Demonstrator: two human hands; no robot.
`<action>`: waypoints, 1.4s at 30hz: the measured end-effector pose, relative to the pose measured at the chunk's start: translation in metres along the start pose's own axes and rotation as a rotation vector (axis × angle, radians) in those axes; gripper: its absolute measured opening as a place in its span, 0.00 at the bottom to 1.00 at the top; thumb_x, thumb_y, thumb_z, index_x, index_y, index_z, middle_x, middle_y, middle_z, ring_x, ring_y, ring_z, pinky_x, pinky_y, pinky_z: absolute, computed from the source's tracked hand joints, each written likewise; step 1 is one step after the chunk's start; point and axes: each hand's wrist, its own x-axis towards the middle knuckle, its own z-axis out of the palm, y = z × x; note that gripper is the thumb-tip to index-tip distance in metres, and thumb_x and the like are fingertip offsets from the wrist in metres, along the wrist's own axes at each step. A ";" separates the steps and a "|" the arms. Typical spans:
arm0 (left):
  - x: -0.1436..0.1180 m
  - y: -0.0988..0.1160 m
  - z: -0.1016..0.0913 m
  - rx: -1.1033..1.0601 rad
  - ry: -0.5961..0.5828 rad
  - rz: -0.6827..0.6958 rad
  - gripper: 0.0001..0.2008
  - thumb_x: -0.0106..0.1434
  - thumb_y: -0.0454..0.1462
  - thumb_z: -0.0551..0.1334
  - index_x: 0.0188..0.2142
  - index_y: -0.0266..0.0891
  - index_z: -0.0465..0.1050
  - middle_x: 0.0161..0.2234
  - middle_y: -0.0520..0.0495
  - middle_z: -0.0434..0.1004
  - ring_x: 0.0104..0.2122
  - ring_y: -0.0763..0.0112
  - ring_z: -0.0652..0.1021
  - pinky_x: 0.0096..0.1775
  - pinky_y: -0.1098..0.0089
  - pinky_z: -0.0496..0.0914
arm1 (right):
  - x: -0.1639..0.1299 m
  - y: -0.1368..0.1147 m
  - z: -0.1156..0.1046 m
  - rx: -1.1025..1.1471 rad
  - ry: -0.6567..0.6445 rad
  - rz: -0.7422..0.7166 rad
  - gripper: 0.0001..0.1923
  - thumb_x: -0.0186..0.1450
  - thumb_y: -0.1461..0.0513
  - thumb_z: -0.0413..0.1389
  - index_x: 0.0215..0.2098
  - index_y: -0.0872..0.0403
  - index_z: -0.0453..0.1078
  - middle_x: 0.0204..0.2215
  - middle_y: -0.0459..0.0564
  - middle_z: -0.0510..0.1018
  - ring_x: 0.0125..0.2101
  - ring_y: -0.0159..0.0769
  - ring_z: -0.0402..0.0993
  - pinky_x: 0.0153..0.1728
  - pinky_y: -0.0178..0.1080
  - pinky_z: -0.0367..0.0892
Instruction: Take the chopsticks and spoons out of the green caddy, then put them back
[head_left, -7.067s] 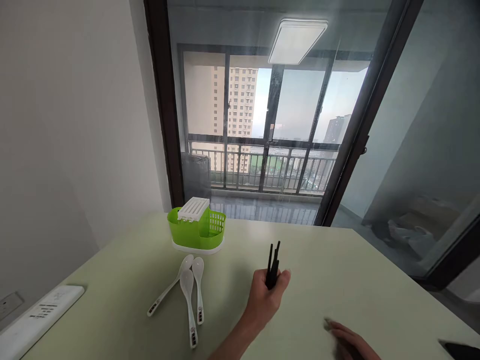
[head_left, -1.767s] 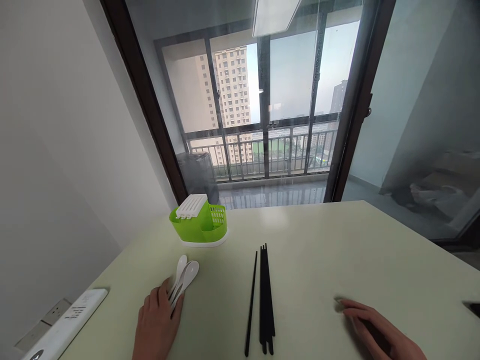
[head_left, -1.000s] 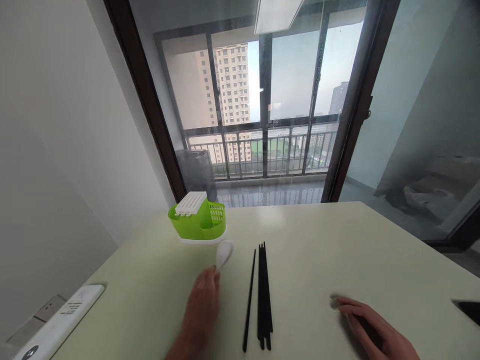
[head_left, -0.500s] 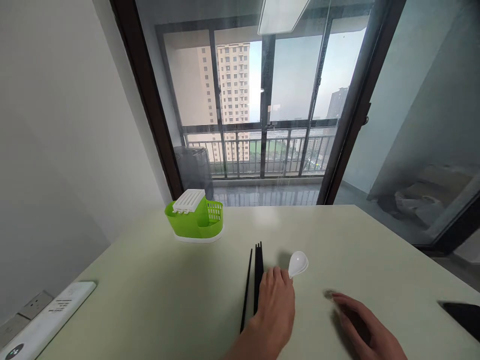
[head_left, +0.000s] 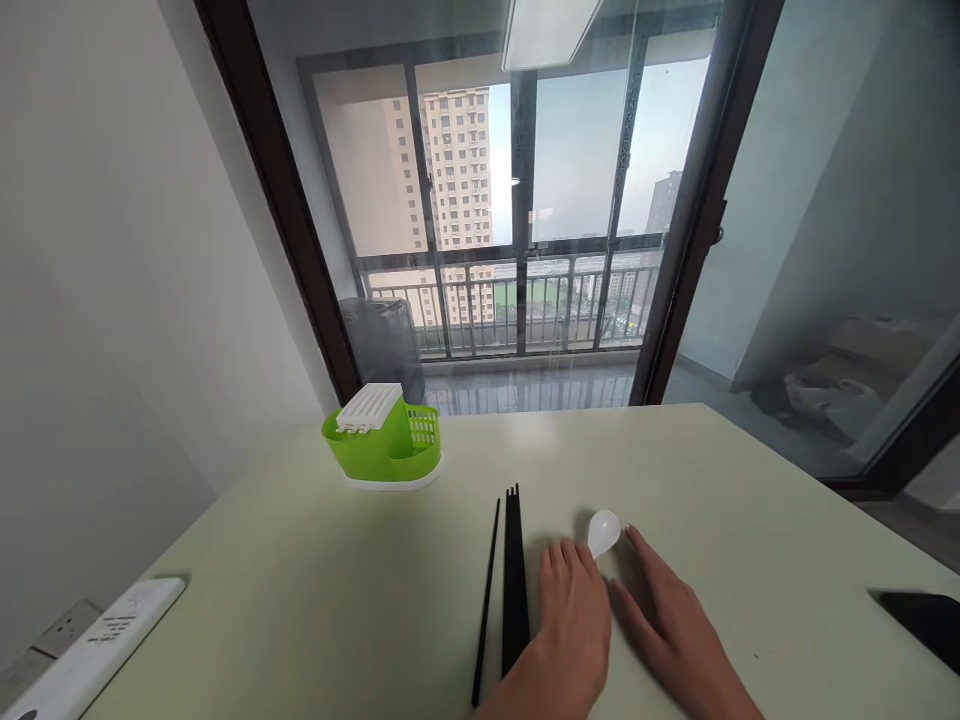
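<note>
A white spoon (head_left: pixel 604 530) lies on the table with its bowl pointing away from me. My left hand (head_left: pixel 574 615) has its fingers curled over the handle, which is hidden beneath them. Just right of the bowl, my right hand (head_left: pixel 664 615) has thumb and fingers apart, with nothing in it; the fingertips are close to the spoon, and I cannot tell if they touch it. Left of my left hand, several black chopsticks (head_left: pixel 514 580) lie side by side, their near ends partly covered by my forearm. A single black chopstick (head_left: pixel 486 610) lies apart, further left.
On the pale table (head_left: pixel 360 620), a green utensil holder (head_left: pixel 386 455) with a white slotted top stands at the back left. A white power strip (head_left: pixel 105 640) lies at the left edge, a black flat object (head_left: pixel 922 620) at the right. Behind is a glass door (head_left: pixel 525 200).
My right hand has come left and forward to the spoon. My left hand has shifted slightly right with the spoon. Two overlapping spoon bowls showed before; now one outline shows.
</note>
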 end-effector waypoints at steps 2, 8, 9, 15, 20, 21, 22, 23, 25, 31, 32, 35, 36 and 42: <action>-0.006 0.004 0.001 0.059 -0.018 0.019 0.32 0.59 0.35 0.66 0.63 0.27 0.66 0.59 0.27 0.70 0.61 0.41 0.69 0.59 0.47 0.68 | 0.001 -0.002 0.001 -0.034 -0.002 -0.044 0.35 0.73 0.49 0.46 0.73 0.47 0.43 0.68 0.56 0.63 0.64 0.49 0.64 0.59 0.52 0.67; -0.008 0.015 -0.001 0.068 -0.092 0.024 0.34 0.59 0.33 0.64 0.64 0.24 0.64 0.64 0.27 0.66 0.64 0.43 0.66 0.63 0.47 0.65 | -0.004 0.007 0.007 -0.165 0.027 -0.205 0.33 0.74 0.55 0.46 0.74 0.45 0.43 0.68 0.53 0.63 0.66 0.48 0.61 0.59 0.53 0.67; -0.008 0.017 -0.002 0.061 -0.105 0.024 0.33 0.59 0.34 0.64 0.64 0.24 0.65 0.63 0.27 0.67 0.64 0.43 0.67 0.63 0.47 0.65 | -0.005 0.008 0.008 -0.176 0.033 -0.211 0.32 0.74 0.55 0.46 0.73 0.44 0.44 0.68 0.53 0.64 0.66 0.48 0.60 0.59 0.54 0.67; -0.010 0.024 -0.007 0.083 -0.093 0.024 0.32 0.59 0.33 0.65 0.63 0.23 0.66 0.62 0.27 0.68 0.63 0.46 0.68 0.63 0.51 0.66 | -0.006 0.013 0.012 -0.172 0.041 -0.199 0.29 0.74 0.54 0.46 0.72 0.46 0.50 0.67 0.53 0.65 0.66 0.48 0.62 0.57 0.53 0.68; 0.001 0.020 -0.015 0.000 -0.205 -0.004 0.24 0.64 0.34 0.63 0.59 0.28 0.71 0.55 0.30 0.76 0.54 0.50 0.76 0.54 0.53 0.73 | -0.007 0.018 0.013 -0.182 0.045 -0.210 0.29 0.74 0.54 0.46 0.71 0.46 0.51 0.67 0.53 0.66 0.65 0.48 0.62 0.56 0.53 0.69; 0.005 0.016 -0.020 -0.041 -0.241 -0.006 0.23 0.66 0.37 0.63 0.58 0.27 0.71 0.53 0.30 0.77 0.51 0.51 0.77 0.53 0.53 0.73 | -0.007 0.019 0.013 -0.185 0.046 -0.215 0.29 0.74 0.54 0.46 0.71 0.46 0.51 0.67 0.53 0.66 0.65 0.48 0.62 0.56 0.53 0.70; 0.009 0.011 -0.026 -0.086 -0.268 -0.009 0.24 0.68 0.40 0.62 0.58 0.27 0.71 0.51 0.30 0.78 0.49 0.51 0.78 0.51 0.54 0.74 | -0.008 0.020 0.013 -0.185 0.047 -0.220 0.29 0.74 0.55 0.46 0.71 0.46 0.51 0.67 0.53 0.66 0.65 0.48 0.63 0.56 0.53 0.70; 0.012 0.004 -0.032 -0.131 -0.282 -0.007 0.26 0.69 0.44 0.60 0.59 0.27 0.70 0.50 0.31 0.78 0.48 0.51 0.78 0.50 0.54 0.74 | -0.008 0.020 0.013 -0.183 0.048 -0.223 0.29 0.74 0.55 0.45 0.71 0.47 0.51 0.66 0.54 0.66 0.65 0.49 0.63 0.56 0.53 0.70; 0.022 -0.017 -0.047 -0.212 -0.279 0.004 0.30 0.71 0.51 0.57 0.61 0.29 0.66 0.50 0.32 0.78 0.48 0.51 0.78 0.51 0.53 0.73 | -0.008 0.020 0.013 -0.181 0.044 -0.220 0.28 0.74 0.55 0.45 0.71 0.47 0.53 0.66 0.54 0.66 0.64 0.49 0.64 0.56 0.53 0.70; 0.072 -0.146 -0.096 -0.228 0.048 -0.144 0.28 0.73 0.48 0.52 0.64 0.32 0.59 0.58 0.33 0.71 0.59 0.52 0.70 0.61 0.51 0.63 | -0.007 0.018 0.010 -0.185 0.038 -0.204 0.28 0.74 0.56 0.46 0.71 0.44 0.53 0.68 0.52 0.63 0.64 0.49 0.65 0.56 0.53 0.71; 0.080 -0.173 -0.104 -0.189 0.119 -0.201 0.26 0.73 0.48 0.51 0.63 0.33 0.60 0.59 0.33 0.71 0.60 0.51 0.69 0.62 0.49 0.62 | -0.007 0.019 0.010 -0.179 0.041 -0.210 0.29 0.73 0.57 0.45 0.72 0.43 0.52 0.69 0.51 0.62 0.64 0.49 0.66 0.55 0.53 0.72; 0.094 -0.246 -0.119 -0.039 0.254 -0.354 0.25 0.73 0.47 0.50 0.61 0.33 0.62 0.60 0.31 0.69 0.62 0.49 0.67 0.63 0.49 0.59 | -0.009 0.021 0.010 -0.124 0.050 -0.210 0.31 0.72 0.60 0.45 0.73 0.41 0.50 0.70 0.49 0.59 0.62 0.50 0.68 0.52 0.51 0.75; 0.095 -0.266 -0.121 0.017 0.265 -0.408 0.26 0.73 0.47 0.50 0.61 0.31 0.62 0.61 0.30 0.68 0.63 0.47 0.65 0.64 0.48 0.58 | -0.010 0.021 0.010 -0.094 0.063 -0.194 0.32 0.72 0.61 0.44 0.73 0.41 0.49 0.71 0.49 0.58 0.62 0.50 0.67 0.52 0.51 0.75; 0.077 -0.320 -0.103 0.066 0.076 -0.472 0.26 0.73 0.46 0.46 0.62 0.31 0.61 0.63 0.29 0.66 0.62 0.46 0.66 0.62 0.46 0.58 | -0.015 0.013 0.010 0.028 0.109 -0.075 0.34 0.70 0.64 0.41 0.74 0.45 0.46 0.73 0.50 0.50 0.68 0.51 0.58 0.57 0.56 0.71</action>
